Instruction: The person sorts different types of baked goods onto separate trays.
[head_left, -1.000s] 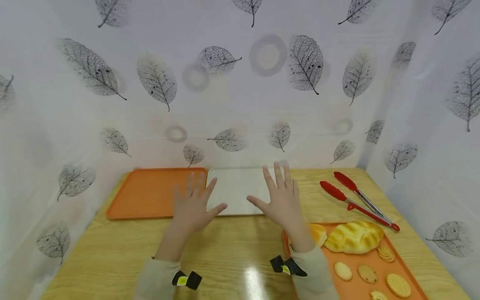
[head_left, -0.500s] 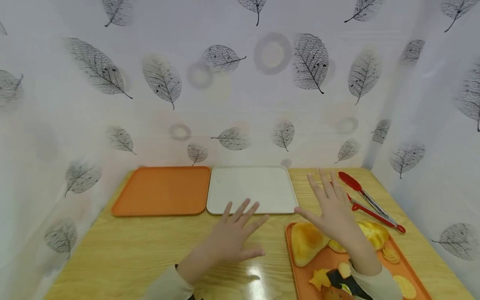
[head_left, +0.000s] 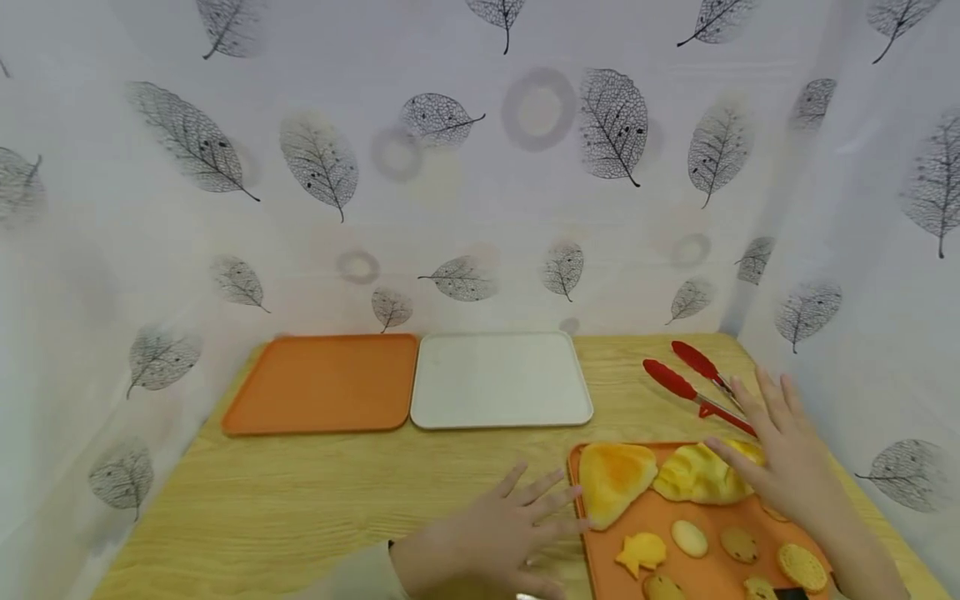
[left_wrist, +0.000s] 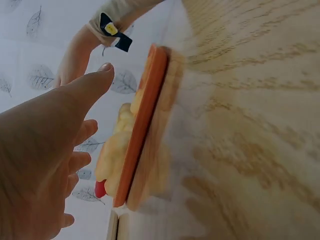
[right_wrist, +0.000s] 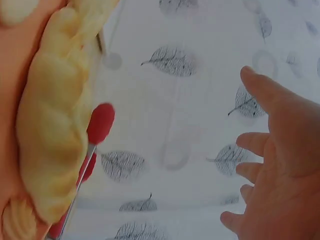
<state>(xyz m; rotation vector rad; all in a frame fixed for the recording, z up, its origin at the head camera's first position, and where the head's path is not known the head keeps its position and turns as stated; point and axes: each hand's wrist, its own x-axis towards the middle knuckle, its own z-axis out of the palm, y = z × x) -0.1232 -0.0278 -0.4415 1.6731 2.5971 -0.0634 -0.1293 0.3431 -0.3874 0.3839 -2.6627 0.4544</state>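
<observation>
My left hand point(head_left: 498, 533), fingers spread and holding nothing, hovers at the left edge of the near orange tray point(head_left: 600, 554). Over that tray's right side my right hand point(head_left: 787, 458) is spread too, with nothing in it. A triangular bread point(head_left: 613, 479) and a braided loaf point(head_left: 693, 475) lie along the tray's far end. Several cookies lie nearer, among them a star-like yellow one point(head_left: 642, 552), a pale oval one point(head_left: 689, 539) and a round one point(head_left: 802, 568). The right hand partly hides the red-tipped tongs point(head_left: 671, 380). In the right wrist view, the braided loaf point(right_wrist: 52, 120) is apart from the fingers.
At the back of the wooden table point(head_left: 300, 500) a second orange tray point(head_left: 322, 383) and a white tray point(head_left: 501, 380) lie side by side, nothing on either. A leaf-patterned curtain point(head_left: 480, 167) encloses the back and sides.
Both hands have moved right and nearer from the back trays. The left is now beside the near orange tray; the right has passed over it to its right side. The breads and tongs stay put.
</observation>
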